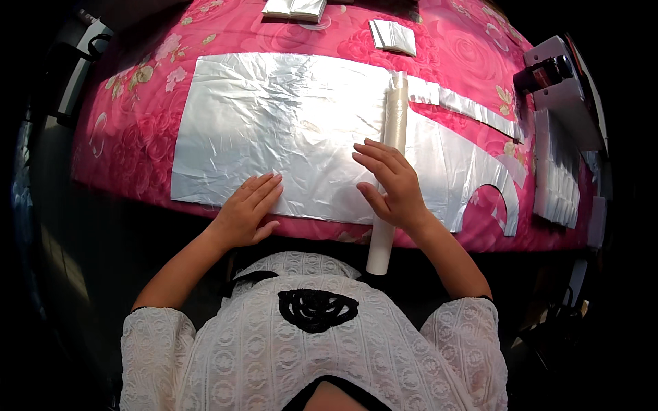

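A wide, shiny silvery-white plastic sheet (274, 123) lies flat and lightly wrinkled across the table, with curved cut-outs and narrow straps at its right end. Near its near edge my left hand (248, 207) rests on it, fingers stretched out and palm down. A long pale tube (396, 113), perhaps a roll, lies across the sheet from far to near, and its near end juts past the table edge. My right hand (394, 183) is at the tube's middle, fingers extended and thumb apart; whether its palm touches the tube is hidden.
A pink floral tablecloth (130, 147) covers the table. Folded plastic bundles (392, 37) lie at the far side, another stack (295, 8) behind them. On the right are a pile of folded plastic (554, 168), a white box-like holder (558, 103) and a dark cylindrical object (543, 75).
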